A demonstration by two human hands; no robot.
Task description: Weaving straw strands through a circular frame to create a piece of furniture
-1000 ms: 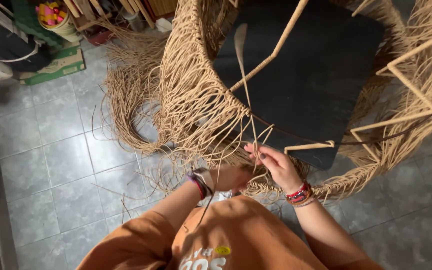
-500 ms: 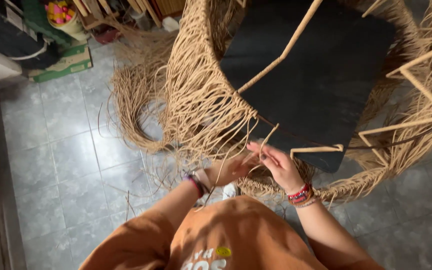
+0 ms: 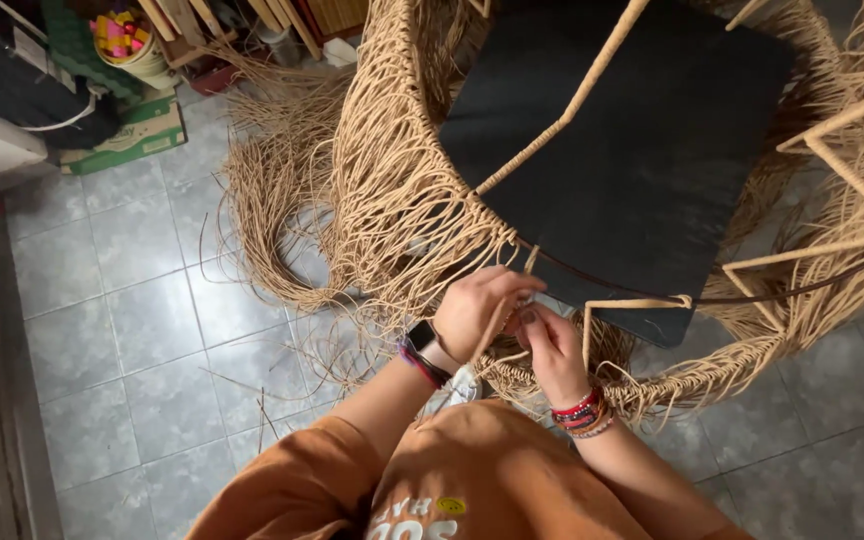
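Observation:
A large round chair frame [image 3: 592,85] wrapped in tan woven cord fills the upper right, with a black seat panel [image 3: 652,150] inside it. Both hands meet at the frame's near rim. My left hand [image 3: 480,310], with a dark watch on the wrist, pinches tan cord strands [image 3: 524,262] against the rim. My right hand [image 3: 550,348], with coloured bracelets on the wrist, grips the same strands just beside it. Loose cord [image 3: 282,200] spills from the frame's left side onto the floor.
Grey tile floor [image 3: 132,340] lies to the left and below. At the top left stand a green box [image 3: 127,135], a bucket of coloured items [image 3: 132,40] and dark bags [image 3: 22,85]. Bare frame bars [image 3: 832,160] stick out at the right.
Both hands have drawn closer together at the rim. The long upright strands seen earlier are pulled down into the weave, and the view has shifted slightly.

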